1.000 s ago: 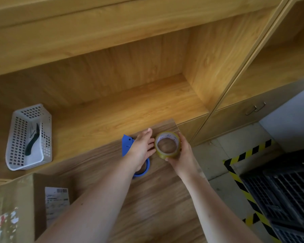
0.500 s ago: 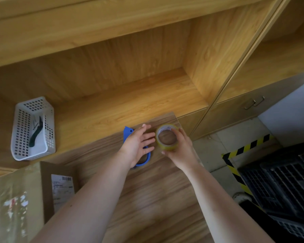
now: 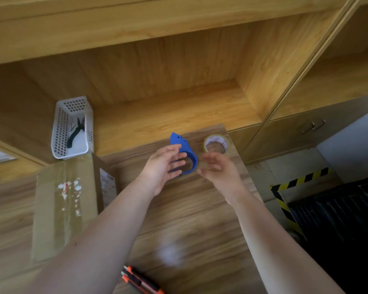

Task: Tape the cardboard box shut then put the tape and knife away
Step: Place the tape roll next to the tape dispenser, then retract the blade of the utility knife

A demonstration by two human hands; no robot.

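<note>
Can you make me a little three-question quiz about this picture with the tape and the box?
1. True or false: the right hand is holding the tape roll.
2. What is inside the white basket? A pliers, B tape, C nothing.
3. Fill in: the knife with orange trim lies on the ____.

Key: 1 false, the roll sits on the table beyond the open hand. 2 A, dark pliers. 3 table.

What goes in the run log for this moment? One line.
hands: left open, right open | tape roll on table, released | blue dispenser on table | knife not stowed
</note>
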